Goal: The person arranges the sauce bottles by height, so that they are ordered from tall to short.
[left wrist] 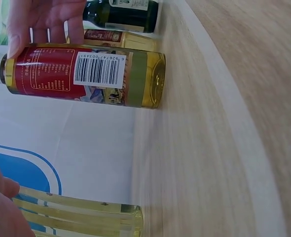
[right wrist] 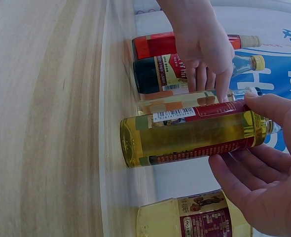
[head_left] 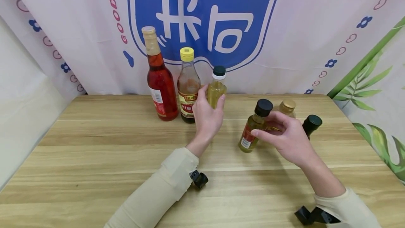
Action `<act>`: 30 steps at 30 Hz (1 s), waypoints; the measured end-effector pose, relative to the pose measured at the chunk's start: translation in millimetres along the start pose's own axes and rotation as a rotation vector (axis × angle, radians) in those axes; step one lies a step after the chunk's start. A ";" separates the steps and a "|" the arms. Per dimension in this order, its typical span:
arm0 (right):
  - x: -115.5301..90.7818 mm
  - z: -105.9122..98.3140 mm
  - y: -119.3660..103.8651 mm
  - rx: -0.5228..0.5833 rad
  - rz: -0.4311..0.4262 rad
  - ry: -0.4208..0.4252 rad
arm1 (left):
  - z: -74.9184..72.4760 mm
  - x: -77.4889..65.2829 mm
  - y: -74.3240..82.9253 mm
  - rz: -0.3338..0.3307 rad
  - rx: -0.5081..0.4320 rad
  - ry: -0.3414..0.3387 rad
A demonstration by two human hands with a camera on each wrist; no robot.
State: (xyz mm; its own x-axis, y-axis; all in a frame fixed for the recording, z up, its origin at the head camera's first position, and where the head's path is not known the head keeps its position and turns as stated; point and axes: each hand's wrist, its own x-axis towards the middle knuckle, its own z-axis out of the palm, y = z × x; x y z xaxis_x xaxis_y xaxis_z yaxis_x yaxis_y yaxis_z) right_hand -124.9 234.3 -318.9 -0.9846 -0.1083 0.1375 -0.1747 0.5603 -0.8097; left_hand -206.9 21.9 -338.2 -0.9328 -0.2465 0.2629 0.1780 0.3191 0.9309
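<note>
With thumb and fingers my left hand [head_left: 209,115] grips a clear bottle of pale yellow oil [head_left: 216,93] with a dark green cap, near the table's back edge. My right hand [head_left: 289,140] holds a red-labelled, black-capped oil bottle [head_left: 250,133] by its upper part, thumb on one side and fingers on the other. Its barcode [left wrist: 100,69] shows in the left wrist view; the bottle tilts slightly in the head view, and I cannot tell whether its base touches the table. Partly hidden behind the right hand are a gold-capped bottle [head_left: 288,107] and a dark green-capped bottle [head_left: 312,123].
Left of my left hand stand a tall bottle of red liquid [head_left: 161,87] and a yellow-capped dark sauce bottle [head_left: 187,80], close together. A printed curtain [head_left: 104,62] hangs behind the wooden table [head_left: 95,147]. Small black cameras sit on both wrists.
</note>
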 end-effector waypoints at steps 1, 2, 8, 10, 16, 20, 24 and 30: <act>0.1 0.3 -0.2 -0.001 -0.001 0.000 | -0.4 -0.2 0.0 0.000 -0.001 0.002; 0.2 0.5 -0.4 0.000 -0.002 -0.001 | -0.8 -0.2 -0.1 0.000 -0.001 0.003; -0.3 1.6 -0.8 0.006 0.003 -0.005 | -2.5 0.3 0.1 0.004 0.004 -0.005; -0.8 1.2 -0.5 0.009 0.008 -0.004 | -2.2 0.8 0.4 0.005 -0.002 -0.009; -3.7 -2.8 0.9 -0.007 0.025 0.016 | 2.7 1.2 1.4 0.008 -0.021 -0.022; -4.1 -3.9 1.6 -0.003 0.031 0.012 | 4.2 0.6 2.3 0.001 -0.016 -0.019; -3.2 -2.9 1.0 0.005 0.032 0.005 | 2.8 0.1 3.2 -0.009 -0.009 -0.013; -1.0 0.0 -1.1 0.010 0.010 0.002 | -0.7 0.2 3.3 -0.016 0.006 0.002</act>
State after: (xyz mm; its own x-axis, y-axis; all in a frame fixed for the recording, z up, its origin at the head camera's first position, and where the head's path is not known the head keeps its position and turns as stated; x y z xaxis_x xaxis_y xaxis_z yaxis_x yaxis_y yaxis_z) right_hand -123.7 233.8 -318.2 -0.9863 -0.1012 0.1304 -0.1647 0.5528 -0.8168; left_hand -206.3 22.2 -334.9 -0.9347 -0.2539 0.2487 0.1613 0.3204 0.9334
